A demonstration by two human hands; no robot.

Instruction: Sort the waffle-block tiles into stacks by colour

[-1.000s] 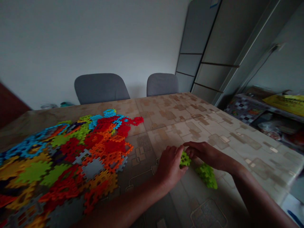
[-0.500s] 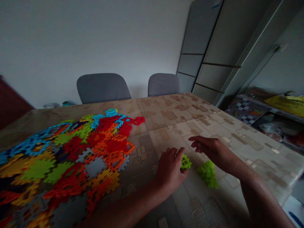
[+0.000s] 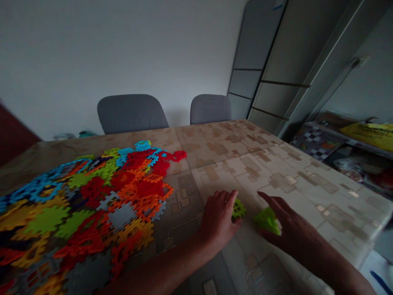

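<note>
My left hand (image 3: 219, 217) rests on the table with its fingers curled around a small lime-green plastic piece (image 3: 238, 209), which peeks out at the fingertips. My right hand (image 3: 284, 223) reaches over a second, larger lime-green cluster of pieces (image 3: 266, 220) just to the right, fingers spread and partly covering it. Both green items sit on the patterned tablecloth (image 3: 245, 164) near the front of the table.
A big pile of flat interlocking plastic pieces (image 3: 92, 196) in red, orange, blue, green, yellow and grey covers the table's left half. Two grey chairs (image 3: 132, 112) stand at the far side. A tall grey cabinet (image 3: 276, 61) and cluttered shelves (image 3: 346, 143) are on the right.
My right hand left the small green piece held at my left hand, lifted, then swung right and down onto the larger green cluster. My left hand stayed put.
</note>
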